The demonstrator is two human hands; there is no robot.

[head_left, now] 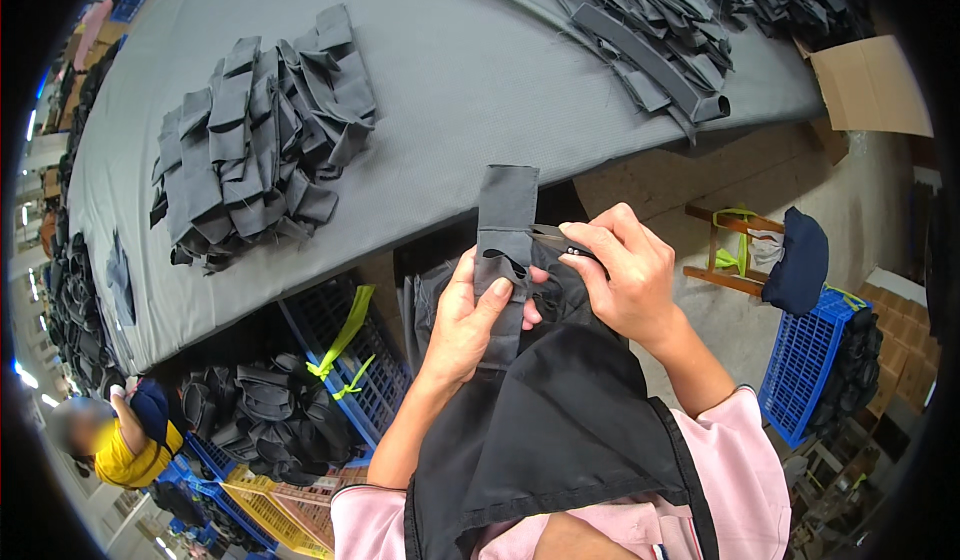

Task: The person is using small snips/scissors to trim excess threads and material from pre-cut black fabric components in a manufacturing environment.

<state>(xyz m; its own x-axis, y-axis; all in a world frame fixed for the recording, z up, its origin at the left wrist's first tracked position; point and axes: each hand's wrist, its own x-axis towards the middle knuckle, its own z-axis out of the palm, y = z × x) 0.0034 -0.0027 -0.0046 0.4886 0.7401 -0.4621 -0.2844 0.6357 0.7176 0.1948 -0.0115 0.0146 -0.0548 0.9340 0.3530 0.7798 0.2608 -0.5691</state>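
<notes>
My left hand (462,328) is closed round a dark grey fabric strip (507,198), thumb on top, just past the table's near edge. The strip's flat end points up and away from me, and its lower part folds over near my fingers. In my right hand (636,272) is a small pair of thread snips (548,234); the blades touch or nearly touch the strip's right edge at a crosswise seam. My fingers partly cover the snips' handles. More dark fabric lies under the hands, by the black apron (540,430) on my lap.
On the grey-covered table (440,90) lie a heap of grey strips (230,150) at left and another pile (650,40) at far right. Blue crates (808,365) stand at both sides. A wooden stool (730,250) is at right. A person in yellow (135,450) is at far left.
</notes>
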